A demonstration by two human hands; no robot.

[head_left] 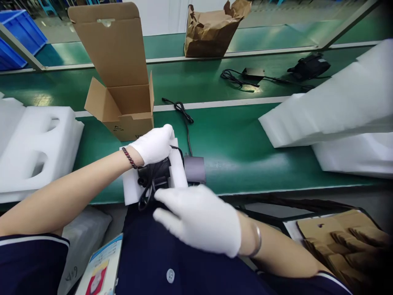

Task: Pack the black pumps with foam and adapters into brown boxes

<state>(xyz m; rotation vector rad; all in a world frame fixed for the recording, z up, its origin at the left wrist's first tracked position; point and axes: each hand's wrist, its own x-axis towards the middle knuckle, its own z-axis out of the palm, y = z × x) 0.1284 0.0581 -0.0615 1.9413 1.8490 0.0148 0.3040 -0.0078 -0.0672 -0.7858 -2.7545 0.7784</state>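
Near the bench's front edge lies a device with a black body (160, 173) and a grey cylinder (195, 169), fitted with white foam pieces (178, 168). My left hand (155, 144), in a white glove, closes on the top end of the foam piece between the black body and the grey part; its fingertips are partly hidden. A bundled black cable (147, 197) hangs over the front of the device. My right hand (199, 219), also gloved, is a little blurred below the foam, thumb and finger apart beside the cable. Behind my left hand stands an open cardboard box (135, 125).
Another black cable (184, 112) runs back from the device. Stacked white foam (58, 143) stands left; more foam (331, 102) leans at right. Farther back are a power adapter (253, 73), a black device (309, 66) and a paper bag (211, 35). Cardboard pieces (340, 233) lie lower right.
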